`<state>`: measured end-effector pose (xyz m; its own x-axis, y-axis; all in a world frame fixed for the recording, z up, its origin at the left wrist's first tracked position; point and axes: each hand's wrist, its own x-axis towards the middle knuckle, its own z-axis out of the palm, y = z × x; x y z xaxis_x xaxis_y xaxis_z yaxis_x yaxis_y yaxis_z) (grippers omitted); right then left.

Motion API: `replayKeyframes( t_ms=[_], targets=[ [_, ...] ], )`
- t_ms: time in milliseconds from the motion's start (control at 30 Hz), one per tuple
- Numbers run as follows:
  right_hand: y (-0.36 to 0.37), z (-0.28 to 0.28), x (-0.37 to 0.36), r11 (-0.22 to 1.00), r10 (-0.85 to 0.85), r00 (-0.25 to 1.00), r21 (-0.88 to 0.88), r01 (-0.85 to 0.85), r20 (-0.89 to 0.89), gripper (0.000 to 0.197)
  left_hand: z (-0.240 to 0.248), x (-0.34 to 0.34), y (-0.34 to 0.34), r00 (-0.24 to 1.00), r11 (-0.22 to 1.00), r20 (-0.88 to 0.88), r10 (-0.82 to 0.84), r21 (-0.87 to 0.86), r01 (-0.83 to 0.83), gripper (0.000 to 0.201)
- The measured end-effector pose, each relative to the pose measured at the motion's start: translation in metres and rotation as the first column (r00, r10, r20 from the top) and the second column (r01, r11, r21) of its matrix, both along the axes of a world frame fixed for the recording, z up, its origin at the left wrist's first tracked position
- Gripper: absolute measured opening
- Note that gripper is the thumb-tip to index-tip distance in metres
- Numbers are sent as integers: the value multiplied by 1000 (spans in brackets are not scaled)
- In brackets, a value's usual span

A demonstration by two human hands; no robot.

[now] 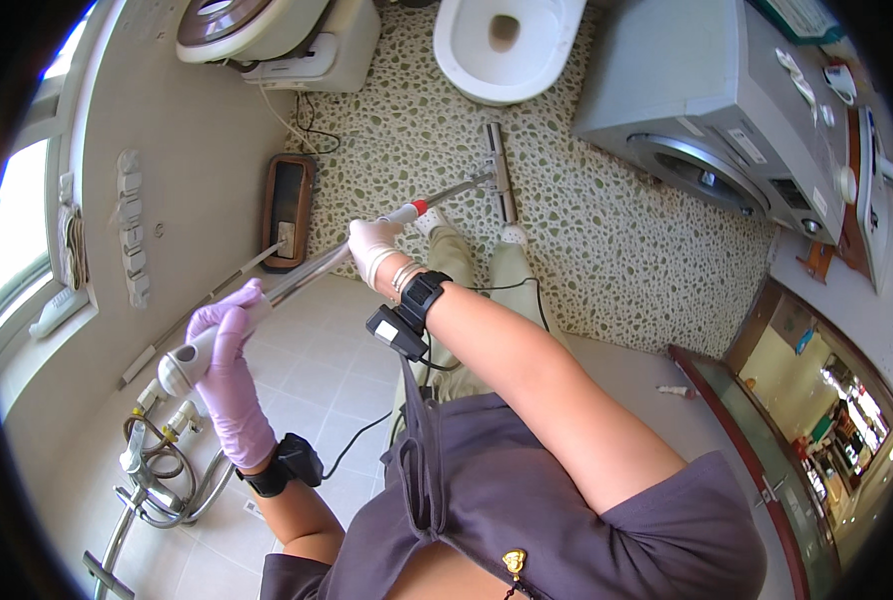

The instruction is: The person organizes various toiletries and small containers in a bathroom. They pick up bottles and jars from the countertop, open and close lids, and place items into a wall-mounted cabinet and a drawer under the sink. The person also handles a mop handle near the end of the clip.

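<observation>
I hold a long-handled mop with a silvery pole [312,272] slanting across in front of me. My left hand [229,340], in a purple glove, is wrapped round its upper end, just below the rounded white-grey tip. Farther down, my right hand [374,248], in a pale glove, grips the pole above a red ring. The mop's narrow bar-shaped head [500,175] lies on the pebble-patterned floor [387,150], just beyond my feet. Both wrists carry black straps with small devices and cables.
A toilet [507,50] stands ahead, a grey front-loading washing machine [687,120] to the right. A brown-rimmed bucket [289,215] sits by the left wall with another pole in it. Shower taps [147,460] are at lower left, a glass-panelled door [757,450] at lower right.
</observation>
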<state>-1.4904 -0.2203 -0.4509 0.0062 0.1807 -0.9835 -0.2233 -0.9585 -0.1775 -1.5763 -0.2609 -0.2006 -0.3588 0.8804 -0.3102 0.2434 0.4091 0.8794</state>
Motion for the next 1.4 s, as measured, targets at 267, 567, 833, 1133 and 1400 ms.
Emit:
replayKeyframes(
  t_ms=[267,567,833,1133,1400],
  targets=[
    [100,8,-50,841,-514,802,5,541,-305,36,22,-27,80,984,993,-163,-76,79,90,12],
    [61,40,-19,843,-346,796,209,496,-497,14,48,-14,35,950,934,-119,-287,185,305,10],
    [-13,55,39,873,-470,520,-288,394,-714,15,81,-6,-32,502,543,-289,-815,-79,836,26],
    [-103,-20,-9,890,-456,682,-286,356,-571,25,88,-12,-96,628,546,362,-689,-311,778,84],
    [-189,-57,3,964,4,852,-226,-143,-523,21,47,41,-224,998,415,-15,-55,-910,9,75]
  ],
)
